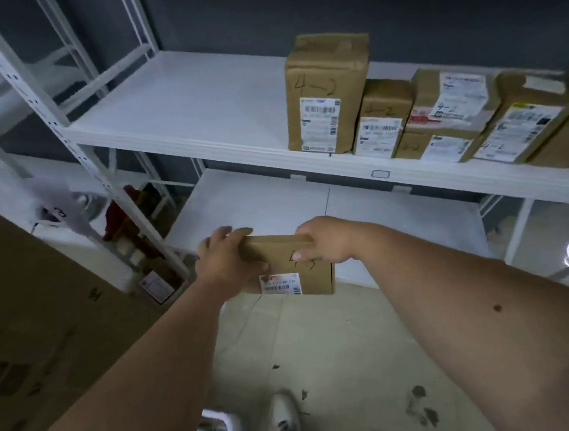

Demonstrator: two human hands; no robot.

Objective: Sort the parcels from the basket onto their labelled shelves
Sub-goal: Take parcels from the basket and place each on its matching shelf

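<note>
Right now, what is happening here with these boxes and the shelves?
A person holds a small brown parcel with both hands: the left hand grips its left end and the right hand its top right edge. The parcel is in the air in front of the bare lower shelf. On the upper shelf a row of parcels marked 4-2 already stands at the right. The writing on the held parcel is partly covered.

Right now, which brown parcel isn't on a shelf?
The small brown parcel held in both hands, left hand and right hand. The other parcels stand on the upper shelf.
</note>
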